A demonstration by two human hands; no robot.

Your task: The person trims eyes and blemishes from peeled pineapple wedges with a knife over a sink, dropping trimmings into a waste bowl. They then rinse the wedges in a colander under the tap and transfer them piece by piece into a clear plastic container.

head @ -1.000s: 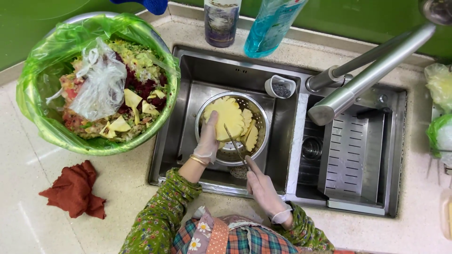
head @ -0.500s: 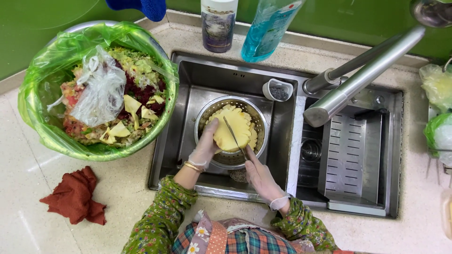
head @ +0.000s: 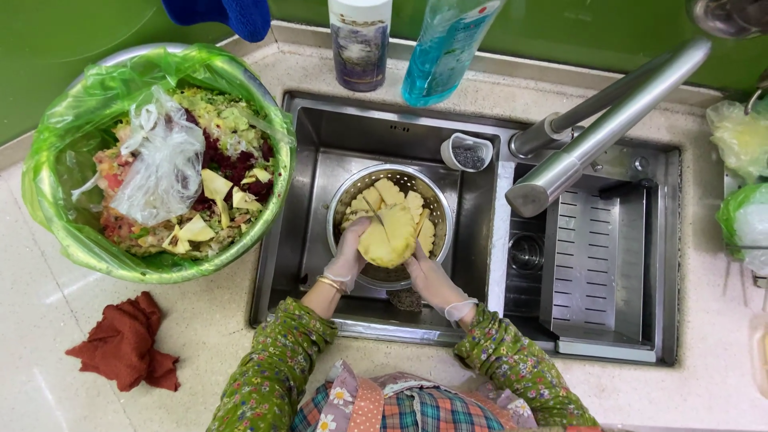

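Pineapple [head: 386, 237] gripped by both gloved hands, L [head: 349, 258] & R [head: 430, 276], over colander [head: 348, 200] w/ cut pieces; peel in bin [head: 56, 128], part still whole.

A peeled yellow pineapple piece [head: 387, 238] is held over a round perforated steel colander [head: 346, 200] that sits in the sink basin, with more yellow slices [head: 390, 192] lying inside it.
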